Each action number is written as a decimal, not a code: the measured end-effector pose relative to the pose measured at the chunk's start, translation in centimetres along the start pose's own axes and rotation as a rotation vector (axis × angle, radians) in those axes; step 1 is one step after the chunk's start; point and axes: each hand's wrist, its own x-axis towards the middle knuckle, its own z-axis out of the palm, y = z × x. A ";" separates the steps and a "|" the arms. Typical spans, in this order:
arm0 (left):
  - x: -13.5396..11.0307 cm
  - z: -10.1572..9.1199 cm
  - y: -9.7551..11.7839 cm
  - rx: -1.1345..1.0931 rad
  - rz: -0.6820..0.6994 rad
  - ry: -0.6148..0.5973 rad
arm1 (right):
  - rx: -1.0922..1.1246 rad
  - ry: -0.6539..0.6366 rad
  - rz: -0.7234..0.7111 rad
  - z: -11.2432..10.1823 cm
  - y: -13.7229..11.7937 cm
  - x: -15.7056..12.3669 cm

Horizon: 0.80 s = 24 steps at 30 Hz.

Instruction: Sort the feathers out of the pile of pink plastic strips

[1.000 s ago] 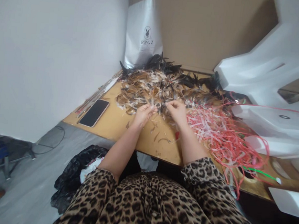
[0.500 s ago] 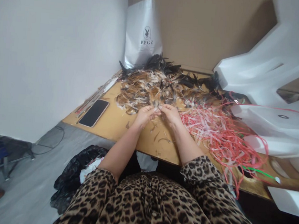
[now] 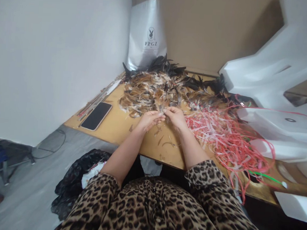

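Note:
My left hand (image 3: 151,119) is closed in a pinch on a small pale feather (image 3: 161,109) at the near edge of the feather pile. Right beside it, my right hand (image 3: 175,116) pinches at the same feather with thumb and finger. Brown, cream and black feathers (image 3: 142,91) lie heaped behind both hands, the black ones mostly at the back. Loose feather bits (image 3: 168,143) are scattered on the wooden table (image 3: 120,126) between my forearms. The feather's lower end is hidden by my fingers.
A dark-screened phone (image 3: 96,116) lies at the left. Tangled red and pink ribbon (image 3: 228,135) spreads to the right, near white foam pieces (image 3: 288,122). A silver-white bag (image 3: 148,33) stands behind the feathers. On the floor is a black plastic bag (image 3: 71,179).
My hands have shifted slightly; the right fingertips have drawn a little away from the left ones. The feather remains between them, and the surroundings look the same.

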 end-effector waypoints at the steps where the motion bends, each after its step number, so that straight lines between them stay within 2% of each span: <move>1: 0.0 0.0 0.0 0.009 0.001 -0.005 | -0.001 -0.004 -0.006 0.0 0.0 0.0; 9: -0.1 0.1 0.0 0.136 0.030 0.006 | -0.014 -0.012 0.006 -0.1 0.7 0.3; 16: 0.0 0.2 0.2 0.069 0.099 0.089 | -0.036 0.099 -0.002 -0.8 -0.5 0.3; 21: 0.3 0.2 0.4 0.029 0.211 0.212 | -0.193 -0.056 -0.033 -0.3 -0.3 -0.1; 24: 0.4 0.1 0.2 0.084 0.251 0.225 | -0.262 -0.162 -0.092 0.2 0.2 -0.4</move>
